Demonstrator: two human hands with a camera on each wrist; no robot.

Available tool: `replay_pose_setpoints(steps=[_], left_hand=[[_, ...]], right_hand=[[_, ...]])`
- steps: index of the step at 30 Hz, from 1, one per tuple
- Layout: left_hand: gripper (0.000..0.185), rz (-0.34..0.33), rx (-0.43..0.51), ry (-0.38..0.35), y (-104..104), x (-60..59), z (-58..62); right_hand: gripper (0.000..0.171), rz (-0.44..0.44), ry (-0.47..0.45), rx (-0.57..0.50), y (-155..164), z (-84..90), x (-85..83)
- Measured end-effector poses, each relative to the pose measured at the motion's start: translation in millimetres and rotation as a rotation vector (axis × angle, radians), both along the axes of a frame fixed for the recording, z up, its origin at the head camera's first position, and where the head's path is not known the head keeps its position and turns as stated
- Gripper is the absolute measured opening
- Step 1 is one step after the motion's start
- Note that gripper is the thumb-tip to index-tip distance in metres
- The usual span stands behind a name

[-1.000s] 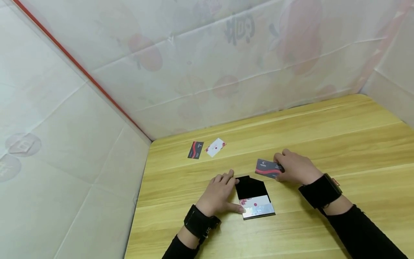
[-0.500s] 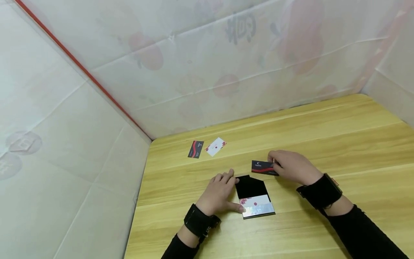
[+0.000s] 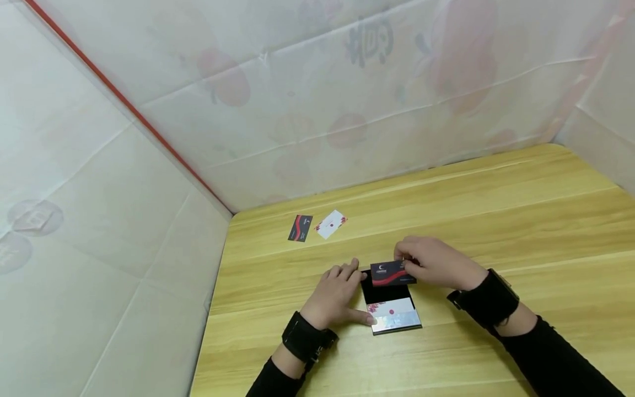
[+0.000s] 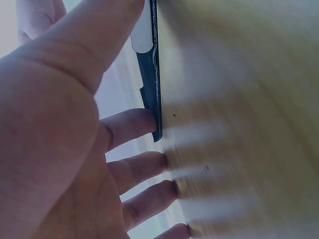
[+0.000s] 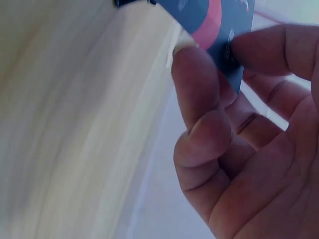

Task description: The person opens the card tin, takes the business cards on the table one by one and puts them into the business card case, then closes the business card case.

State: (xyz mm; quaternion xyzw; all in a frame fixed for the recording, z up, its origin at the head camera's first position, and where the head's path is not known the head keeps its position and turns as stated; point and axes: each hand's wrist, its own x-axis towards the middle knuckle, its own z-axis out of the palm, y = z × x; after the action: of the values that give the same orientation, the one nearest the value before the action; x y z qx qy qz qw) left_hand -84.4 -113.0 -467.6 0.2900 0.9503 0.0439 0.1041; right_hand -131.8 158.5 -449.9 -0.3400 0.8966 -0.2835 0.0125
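A dark card [image 3: 392, 273] is pinched by the right hand [image 3: 436, 263] above the black case [image 3: 389, 302], which is steadied on the counter [image 3: 521, 220] by the left hand [image 3: 334, 298], fingers relaxed.

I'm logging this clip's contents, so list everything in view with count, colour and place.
card held in hand: 1, dark with a red wave, over the far end of the card case, pinched by the right hand.
card case: 1, black with a shiny silver front edge, open on the table between the hands; a white card with red marks lies in it.
loose cards: 2, one dark with red and one white with red, side by side near the far left corner of the table.
table: 1, light wood.
backdrop sheet: white with faded red prints, behind and left of the table.
left hand: rests on the table, fingers and thumb against the case's left edge.
right hand: pinches the dark card.
wrist straps: 2, black, one on each wrist.
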Motion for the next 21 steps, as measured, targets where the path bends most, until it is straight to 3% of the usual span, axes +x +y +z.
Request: replay_pose_setpoints(steps=[6, 12, 21], left_hand=[[0.105, 0.001, -0.010, -0.002, 0.5, -0.1, -0.7], [0.104, -0.001, 0.000, 0.001, -0.1, -0.9, 0.1], [0.102, -0.012, 0.008, 0.009, -1.5, -1.6, -2.0]], right_hand=[[0.017, 0.095, -0.017, 0.017, -12.3, -2.2, 7.3], [0.016, 0.113, -0.023, 0.047, -20.4, -3.9, 11.4], [0.016, 0.159, -0.102, 0.088, -24.6, -8.8, 14.6]])
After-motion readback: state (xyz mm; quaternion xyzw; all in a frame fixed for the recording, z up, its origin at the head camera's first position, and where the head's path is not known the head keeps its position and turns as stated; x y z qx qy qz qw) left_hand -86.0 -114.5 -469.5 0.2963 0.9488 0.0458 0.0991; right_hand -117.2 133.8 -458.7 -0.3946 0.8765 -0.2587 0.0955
